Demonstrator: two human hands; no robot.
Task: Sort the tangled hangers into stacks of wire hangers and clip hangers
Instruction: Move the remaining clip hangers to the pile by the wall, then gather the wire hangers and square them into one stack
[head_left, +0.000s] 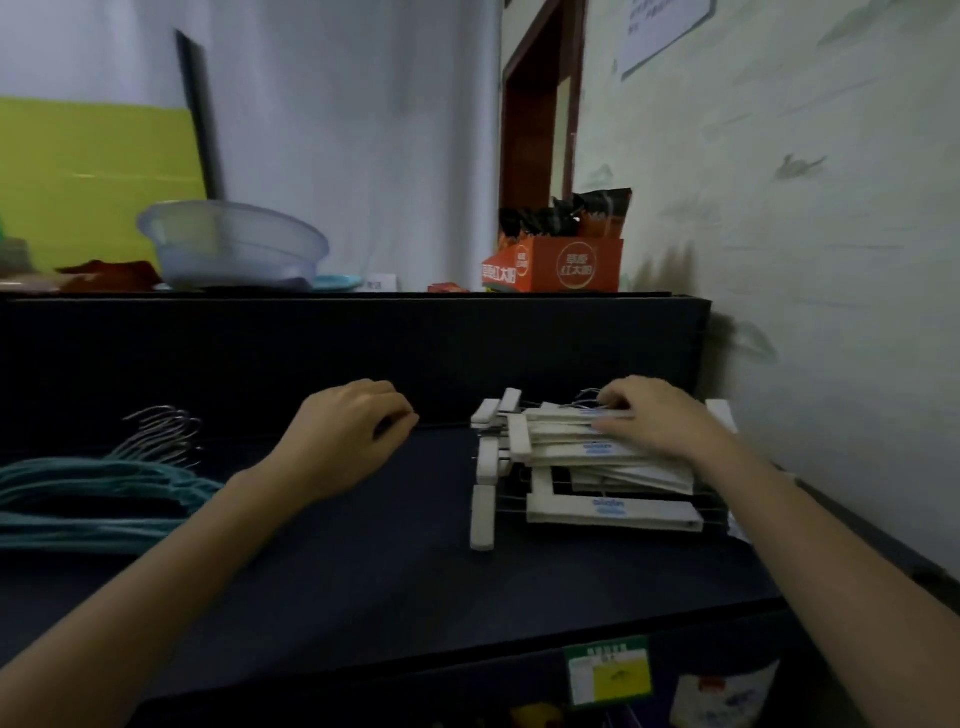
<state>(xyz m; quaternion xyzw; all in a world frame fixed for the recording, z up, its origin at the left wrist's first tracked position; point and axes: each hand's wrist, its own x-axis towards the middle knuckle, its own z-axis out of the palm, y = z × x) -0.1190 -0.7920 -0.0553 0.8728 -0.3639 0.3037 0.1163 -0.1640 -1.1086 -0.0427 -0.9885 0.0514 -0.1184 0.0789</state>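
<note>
Probably stiff, light and snag-prone, the stack of white plastic clip hangers sat at the dark table's right under the flat fingers of your right hand, best gripped by its bars, your left hand curled empty.

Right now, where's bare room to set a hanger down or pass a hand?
Free: the dark top between wire hangers and clip hangers, nearer than the left hand, out to the front edge. Crowded: right side, where the right hand rests on the clip hangers by the wall; left edge, under wire hangers.
</note>
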